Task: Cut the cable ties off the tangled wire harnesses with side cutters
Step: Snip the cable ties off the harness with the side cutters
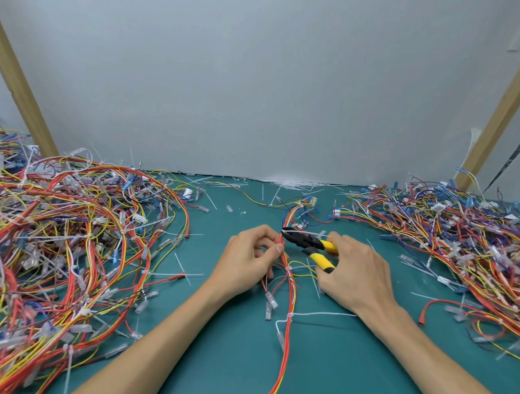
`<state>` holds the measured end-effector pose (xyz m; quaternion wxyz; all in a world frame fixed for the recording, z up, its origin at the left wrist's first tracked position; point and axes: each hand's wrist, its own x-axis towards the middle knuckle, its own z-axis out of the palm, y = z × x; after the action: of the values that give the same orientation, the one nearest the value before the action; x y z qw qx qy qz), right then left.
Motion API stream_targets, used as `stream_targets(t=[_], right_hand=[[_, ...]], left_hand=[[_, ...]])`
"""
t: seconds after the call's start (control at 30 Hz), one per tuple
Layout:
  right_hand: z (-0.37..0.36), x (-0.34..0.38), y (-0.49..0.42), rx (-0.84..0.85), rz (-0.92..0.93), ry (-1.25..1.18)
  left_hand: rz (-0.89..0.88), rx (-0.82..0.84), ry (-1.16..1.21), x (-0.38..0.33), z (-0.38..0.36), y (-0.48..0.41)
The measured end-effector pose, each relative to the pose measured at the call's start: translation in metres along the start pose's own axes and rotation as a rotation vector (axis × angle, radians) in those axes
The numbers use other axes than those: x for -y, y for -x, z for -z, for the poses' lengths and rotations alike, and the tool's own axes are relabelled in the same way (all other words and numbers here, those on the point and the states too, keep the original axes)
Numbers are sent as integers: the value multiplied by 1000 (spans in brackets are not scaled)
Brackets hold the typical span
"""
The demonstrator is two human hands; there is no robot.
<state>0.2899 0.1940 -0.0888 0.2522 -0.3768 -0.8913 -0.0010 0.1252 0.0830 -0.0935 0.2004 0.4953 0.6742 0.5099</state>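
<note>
A pale grey wall [262, 72] fills the upper half, above a green mat [223, 365]. One wire harness [289, 308] of red, orange and yellow strands runs down the middle of the mat toward the viewer; every place below is given from it.

To its left lies a large tangled heap [46, 242] of harnesses, and to its right a second, flatter heap [466, 244]. Beyond its far end, against the wall, sits a drift of cut ties [291, 183].

The left hand [247, 258] is at the harness's left side, thumb and fingertips pinching its strands. The right hand [358, 273] is at its right side, fingers curled round the yellow handles of the side cutters [311, 246], whose black head meets the strands just beyond the left thumb.

A white cable tie [307, 233] lies across that head; whether the blades are around it is hard to tell. Nearer the viewer, a second tie [289, 315] binds the harness, its tail pointing right.
</note>
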Motion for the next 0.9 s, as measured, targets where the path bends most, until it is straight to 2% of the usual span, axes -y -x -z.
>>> stream_targets(t=[0.27, 0.9], right_hand=[[-1, -1, -1, -53, 38, 44], [2, -1, 0, -54, 57, 63]], left_hand=[[9, 8, 4, 0, 0, 0], [59, -15, 4, -4, 0, 0]])
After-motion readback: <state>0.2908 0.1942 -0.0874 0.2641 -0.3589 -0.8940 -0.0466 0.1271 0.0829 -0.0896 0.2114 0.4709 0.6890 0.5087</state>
